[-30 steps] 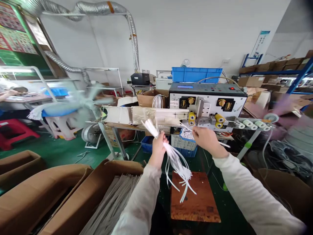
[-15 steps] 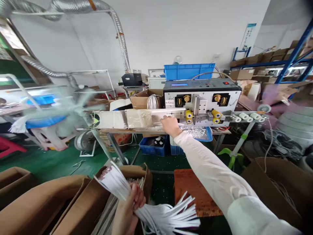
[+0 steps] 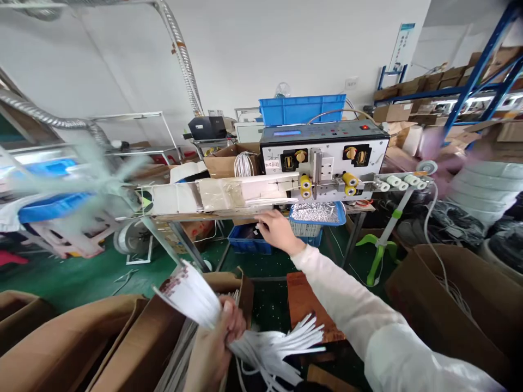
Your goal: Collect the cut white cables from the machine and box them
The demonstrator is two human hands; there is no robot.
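My left hand (image 3: 223,332) is closed around a thick bundle of white wires (image 3: 196,296) at the bottom middle. The bundle's reddish-brown tips point up left, and its loose ends fan out to the right. My right hand (image 3: 278,231) is held just in front of the bench's edge, its fingers loosely stretched to the left with nothing visible in them. Behind it, a few cut white wires (image 3: 272,201) lie in a long pale trough (image 3: 175,198). This trough leads from the rollers of a wire cutting and stripping machine (image 3: 322,158).
Wire feeds through white guide rollers (image 3: 400,182) on a green-footed stand (image 3: 386,234). A blue tray (image 3: 339,212) of small white scraps sits below the machine. Cardboard boxes (image 3: 93,332) line the lower left, another box (image 3: 461,305) the right. A brown stool (image 3: 308,305) stands between, and a fan (image 3: 77,179) at left.
My right hand has drawn back from the trough toward me and down, below the bench's edge. The view has turned slightly right. My left hand keeps hold of the bundle.
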